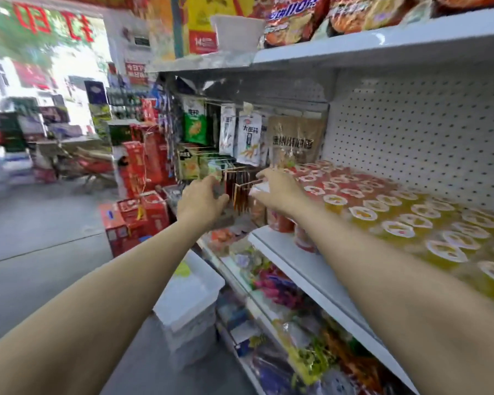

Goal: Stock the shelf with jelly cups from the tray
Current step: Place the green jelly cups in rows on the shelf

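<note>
The frame is smeared by motion. Rows of sealed jelly cups fill the white middle shelf point(280, 252), with red jelly cups point(322, 181) at the far left end and yellow jelly cups point(417, 220) nearer me. Both my arms stretch toward the shelf's left end. My right hand point(280, 192) reaches over the outermost red cups, its fingertips at a white lid. My left hand point(201, 199) is just left of the shelf end, fingers curled beside hanging dark red packets point(240, 192). Blur hides what either hand holds. A white plastic tray point(188, 295) sits on the floor below.
Snack bags point(248, 138) hang on hooks past the shelf end. Red cartons point(134, 215) are stacked on the floor to the left. An upper shelf point(354, 49) carries noodle packs, and lower shelves point(283, 323) hold mixed packets. A pegboard back panel point(425, 132) stands behind the cups.
</note>
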Available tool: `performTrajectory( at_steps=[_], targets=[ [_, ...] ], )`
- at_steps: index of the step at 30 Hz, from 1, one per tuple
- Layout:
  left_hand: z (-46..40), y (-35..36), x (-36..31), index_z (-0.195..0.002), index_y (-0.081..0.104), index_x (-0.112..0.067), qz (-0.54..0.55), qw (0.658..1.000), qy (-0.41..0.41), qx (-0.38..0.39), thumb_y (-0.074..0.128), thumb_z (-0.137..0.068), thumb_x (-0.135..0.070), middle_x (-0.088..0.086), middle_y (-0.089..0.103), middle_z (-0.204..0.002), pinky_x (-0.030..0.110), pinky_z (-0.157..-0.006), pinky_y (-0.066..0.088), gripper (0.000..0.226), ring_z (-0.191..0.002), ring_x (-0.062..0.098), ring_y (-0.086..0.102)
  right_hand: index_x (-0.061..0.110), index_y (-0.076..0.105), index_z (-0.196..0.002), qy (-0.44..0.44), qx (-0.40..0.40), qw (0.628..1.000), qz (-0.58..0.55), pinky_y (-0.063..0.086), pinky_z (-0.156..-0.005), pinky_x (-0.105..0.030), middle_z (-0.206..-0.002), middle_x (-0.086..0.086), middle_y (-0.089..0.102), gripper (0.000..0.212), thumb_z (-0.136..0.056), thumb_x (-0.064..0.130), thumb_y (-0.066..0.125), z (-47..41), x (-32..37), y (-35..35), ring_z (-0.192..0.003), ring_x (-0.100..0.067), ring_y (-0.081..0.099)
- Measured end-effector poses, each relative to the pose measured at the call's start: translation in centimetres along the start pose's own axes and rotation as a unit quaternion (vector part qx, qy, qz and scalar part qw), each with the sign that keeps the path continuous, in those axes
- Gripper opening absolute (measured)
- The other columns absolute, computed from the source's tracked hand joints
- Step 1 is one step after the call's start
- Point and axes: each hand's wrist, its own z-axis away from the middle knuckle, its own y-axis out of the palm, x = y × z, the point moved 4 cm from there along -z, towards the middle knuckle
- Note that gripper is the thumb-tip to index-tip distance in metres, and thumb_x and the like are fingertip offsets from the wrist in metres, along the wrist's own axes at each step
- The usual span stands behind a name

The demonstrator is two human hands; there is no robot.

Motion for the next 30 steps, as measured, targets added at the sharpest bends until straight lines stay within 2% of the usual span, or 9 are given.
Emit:
performTrajectory(
  at_steps=[2,5,13,16,21,25,27,30],
  targets=[
    [-1.4,-0.2,3.9,-0.13,0.057,-0.018,-0.007,1.0,-0.021,0.005,0.062,-0.091,-0.042,0.011,0.06,-0.125,0.043,-0.088,0.051,0.046,-0.113,0.033,0.057,0.021,0.05,-0.138,-0.005,0.025,1.0,-0.002,0.048,-0.097,-0.044,-0.137,-0.009,0.053,0.053,-0.091,0.043,0.063,-2.3,2.1,3.5,-0.124,-0.031,0.051],
    [-3.6,0.9,9.7,-0.133,0.056,-0.019,-0.01,0.999,-0.044,0.008,0.062,-0.091,-0.044,0.011,0.06,-0.128,0.042,-0.09,0.05,0.05,-0.116,0.032,0.056,0.022,0.048,-0.139,-0.024,0.061,0.998,0.005,0.049,-0.09,-0.04,-0.136,-0.007,0.052,0.053,-0.093,0.044,0.062,-6.1,4.4,8.9,-0.12,-0.028,0.053],
    [-11.2,8.7,25.8,-0.133,0.055,-0.021,-0.025,0.987,-0.152,0.042,0.064,-0.089,-0.042,0.009,0.057,-0.13,0.04,-0.088,0.048,0.05,-0.116,0.031,0.055,0.018,0.048,-0.141,-0.045,0.143,0.988,-0.016,0.049,-0.097,-0.044,-0.14,-0.009,0.05,0.056,-0.092,0.042,0.061,-19.0,6.8,26.5,-0.121,-0.029,0.054],
    [-14.6,13.6,32.6,-0.132,0.056,-0.021,-0.029,0.977,-0.198,0.073,0.064,-0.088,-0.044,0.009,0.06,-0.128,0.039,-0.089,0.047,0.05,-0.114,0.032,0.057,0.012,0.052,-0.138,-0.047,0.191,0.98,-0.035,0.044,-0.099,-0.038,-0.137,-0.012,0.055,0.054,-0.091,0.035,0.065,-24.1,6.4,34.9,-0.124,-0.031,0.053],
    [-18.6,22.4,43.3,-0.131,0.058,-0.018,-0.004,0.943,-0.304,0.134,0.068,-0.088,-0.04,0.007,0.061,-0.131,0.036,-0.097,0.043,0.05,-0.119,0.028,0.057,0.018,0.055,-0.134,-0.002,0.321,0.947,-0.028,0.049,-0.096,-0.042,-0.13,-0.013,0.059,0.052,-0.087,0.037,0.065,-30.6,3.5,49.7,-0.117,-0.034,0.058],
    [-18.7,29.7,50.1,-0.134,0.055,-0.015,0.019,0.903,-0.387,0.186,0.066,-0.091,-0.036,0.006,0.053,-0.141,0.031,-0.079,0.047,0.05,-0.112,0.027,0.062,0.017,0.054,-0.137,0.021,0.403,0.915,-0.005,0.047,-0.097,-0.037,-0.135,-0.016,0.057,0.053,-0.09,0.036,0.067,-33.3,0.9,59.8,-0.123,-0.034,0.056],
    [-17.8,33.1,53.0,-0.135,0.056,-0.016,0.015,0.884,-0.418,0.21,0.066,-0.091,-0.037,0.007,0.047,-0.148,0.032,-0.087,0.046,0.05,-0.117,0.029,0.059,0.017,0.052,-0.138,0.026,0.44,0.898,-0.003,0.046,-0.099,-0.036,-0.137,-0.016,0.056,0.054,-0.091,0.038,0.067,-33.6,-0.2,64.8,-0.124,-0.034,0.055],
    [-16.6,37.3,56.7,-0.135,0.055,-0.016,0.024,0.86,-0.455,0.23,0.065,-0.092,-0.037,0.009,0.056,-0.138,0.031,-0.092,0.041,0.05,-0.116,0.029,0.058,0.015,0.049,-0.143,0.036,0.482,0.875,-0.006,0.044,-0.1,-0.036,-0.142,-0.012,0.052,0.057,-0.093,0.039,0.064,-33.5,-1.6,71.2,-0.127,-0.032,0.052]
  ],
)
